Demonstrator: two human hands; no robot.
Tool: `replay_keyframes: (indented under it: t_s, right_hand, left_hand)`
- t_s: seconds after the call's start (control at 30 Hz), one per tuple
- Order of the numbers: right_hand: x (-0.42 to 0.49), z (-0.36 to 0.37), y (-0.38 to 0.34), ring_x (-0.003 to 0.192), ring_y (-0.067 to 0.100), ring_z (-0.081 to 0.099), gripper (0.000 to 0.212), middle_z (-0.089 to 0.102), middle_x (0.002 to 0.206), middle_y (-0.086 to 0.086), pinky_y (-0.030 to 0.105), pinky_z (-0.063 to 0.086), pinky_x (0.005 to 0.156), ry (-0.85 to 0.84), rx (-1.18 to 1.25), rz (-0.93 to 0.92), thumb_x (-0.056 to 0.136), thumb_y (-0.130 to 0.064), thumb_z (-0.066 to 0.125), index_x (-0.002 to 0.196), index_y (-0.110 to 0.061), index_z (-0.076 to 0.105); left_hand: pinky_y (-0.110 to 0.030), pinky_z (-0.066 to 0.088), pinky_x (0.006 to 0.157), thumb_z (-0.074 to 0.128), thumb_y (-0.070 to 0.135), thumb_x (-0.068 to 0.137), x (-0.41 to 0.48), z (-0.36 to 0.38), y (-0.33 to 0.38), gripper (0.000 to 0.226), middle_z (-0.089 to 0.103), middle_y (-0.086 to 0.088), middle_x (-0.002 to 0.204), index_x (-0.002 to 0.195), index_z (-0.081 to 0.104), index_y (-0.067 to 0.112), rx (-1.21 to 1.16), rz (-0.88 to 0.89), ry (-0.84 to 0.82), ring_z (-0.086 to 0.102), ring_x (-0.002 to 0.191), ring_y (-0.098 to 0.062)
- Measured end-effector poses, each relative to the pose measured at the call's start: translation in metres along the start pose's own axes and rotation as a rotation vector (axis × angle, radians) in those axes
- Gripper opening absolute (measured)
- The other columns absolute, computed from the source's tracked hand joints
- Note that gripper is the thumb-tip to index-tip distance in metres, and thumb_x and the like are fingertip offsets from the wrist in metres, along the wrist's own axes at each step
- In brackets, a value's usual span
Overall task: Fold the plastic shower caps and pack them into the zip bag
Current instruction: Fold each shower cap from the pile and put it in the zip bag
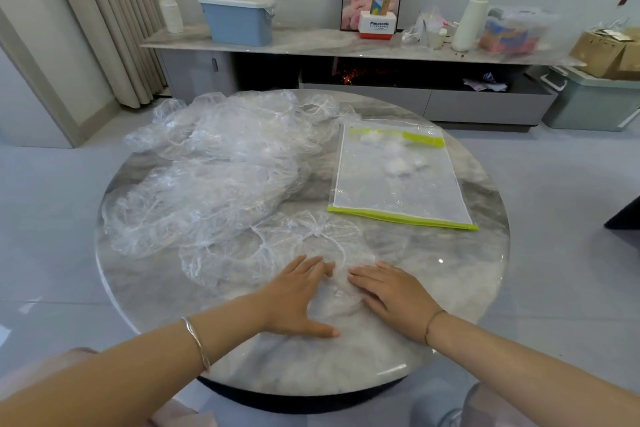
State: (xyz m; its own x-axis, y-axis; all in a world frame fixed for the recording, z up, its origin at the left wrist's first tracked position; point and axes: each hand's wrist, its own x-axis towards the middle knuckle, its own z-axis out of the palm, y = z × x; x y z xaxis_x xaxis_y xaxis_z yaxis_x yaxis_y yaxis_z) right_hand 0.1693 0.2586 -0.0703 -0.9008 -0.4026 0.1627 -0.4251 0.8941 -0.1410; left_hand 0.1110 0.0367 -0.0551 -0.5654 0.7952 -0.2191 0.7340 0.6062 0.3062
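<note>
Both the left hand and right hand lie flat with straight fingers, pressing one crinkled clear plastic shower cap at the round marble table's near edge. Folding is likely under way; next, halve it toward the green-edged clear zip bag.

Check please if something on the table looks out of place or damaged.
Nothing looks damaged or spilled. Only the loose pile of shower caps spreads past the far left rim of the round table, so a cap might slip off. The zip bag lies flat.
</note>
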Motion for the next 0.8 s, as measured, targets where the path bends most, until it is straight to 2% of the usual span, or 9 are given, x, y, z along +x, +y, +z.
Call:
replay_keyframes:
  t_s: [0.03,0.13,0.23,0.3,0.4,0.57,0.67,0.73,0.8]
  right_hand:
    - [-0.002,0.000,0.003,0.095,0.002,0.065,0.036,0.070,0.106,-0.014,0.022,0.047,0.090,0.041,0.029,0.016,0.084,-0.033,0.041,0.099,-0.028,0.072]
    - [-0.006,-0.007,0.014,0.087,0.009,0.062,0.027,0.072,0.093,-0.009,0.024,0.046,0.092,0.119,0.192,0.172,0.088,-0.029,0.046,0.090,-0.022,0.072]
    - [-0.011,-0.018,0.019,0.075,0.012,0.062,0.020,0.067,0.074,-0.006,0.030,0.050,0.077,0.123,0.521,0.414,0.091,-0.019,0.052,0.075,-0.017,0.064]
    - [-0.012,-0.021,0.020,0.064,0.011,0.061,0.024,0.063,0.064,-0.002,0.024,0.050,0.071,0.216,0.738,0.573,0.092,-0.009,0.051,0.069,-0.011,0.059]
    - [-0.010,-0.017,0.026,0.053,0.010,0.058,0.027,0.058,0.055,-0.001,0.027,0.049,0.067,0.319,0.889,0.763,0.092,-0.004,0.049,0.066,-0.006,0.054]
    - [-0.008,-0.012,0.033,0.045,0.006,0.054,0.026,0.060,0.049,-0.001,0.020,0.045,0.057,0.259,0.777,0.870,0.094,-0.018,0.053,0.069,-0.008,0.052]
    - [-0.006,-0.012,0.034,0.044,0.005,0.054,0.022,0.059,0.050,-0.002,0.025,0.044,0.055,0.191,0.643,0.865,0.094,-0.025,0.052,0.077,-0.011,0.054]
    - [-0.004,-0.013,0.035,0.051,0.012,0.054,0.018,0.057,0.052,-0.002,0.029,0.043,0.058,0.158,0.520,0.844,0.093,-0.025,0.052,0.078,-0.016,0.052]
    - [-0.003,-0.015,0.034,0.061,0.020,0.053,0.009,0.054,0.060,-0.002,0.031,0.039,0.059,0.140,0.412,0.819,0.090,-0.018,0.053,0.083,-0.017,0.047]
  left_hand:
    - [-0.027,-0.011,0.117,0.052,0.076,0.073,0.000,0.000,-0.002,0.107,0.011,0.006,0.157,0.151,0.007,0.016,0.016,-0.001,0.010,-0.004,0.145,-0.010]
    - [-0.024,-0.009,0.116,0.040,0.075,0.077,0.004,0.003,-0.010,0.092,0.018,0.006,0.156,0.148,0.020,0.020,0.040,0.001,0.094,0.007,0.145,-0.012]
    - [-0.022,0.001,0.114,0.050,0.047,0.091,0.008,0.002,-0.011,0.052,0.032,0.005,0.151,0.137,0.044,0.023,-0.008,-0.004,0.229,0.023,0.142,-0.014]
    - [-0.023,0.018,0.112,0.056,0.035,0.091,0.010,0.000,-0.009,0.038,0.051,0.003,0.137,0.127,0.055,0.024,-0.077,-0.042,0.305,0.039,0.131,-0.015]
    - [-0.023,0.041,0.088,0.053,0.033,0.093,0.013,-0.004,-0.006,0.021,0.065,0.002,0.104,0.109,0.065,0.025,-0.201,-0.148,0.339,0.057,0.102,-0.015]
    - [-0.015,0.040,0.065,0.051,0.024,0.095,0.019,-0.011,-0.003,0.015,0.068,0.011,0.071,0.088,0.064,0.019,-0.514,-0.284,0.320,0.059,0.068,0.003]
    - [-0.013,0.033,0.052,0.050,0.027,0.097,0.024,-0.012,-0.002,0.020,0.057,0.013,0.051,0.086,0.062,0.016,-0.504,-0.338,0.319,0.050,0.047,0.004]
    - [-0.017,0.033,0.051,0.048,0.031,0.097,0.027,-0.014,-0.003,0.021,0.055,0.012,0.051,0.093,0.060,0.014,-0.455,-0.383,0.298,0.047,0.047,0.001]
    - [-0.023,0.043,0.062,0.049,0.035,0.096,0.031,-0.016,-0.003,0.021,0.062,0.007,0.069,0.105,0.055,0.017,-0.363,-0.424,0.287,0.057,0.064,-0.008]
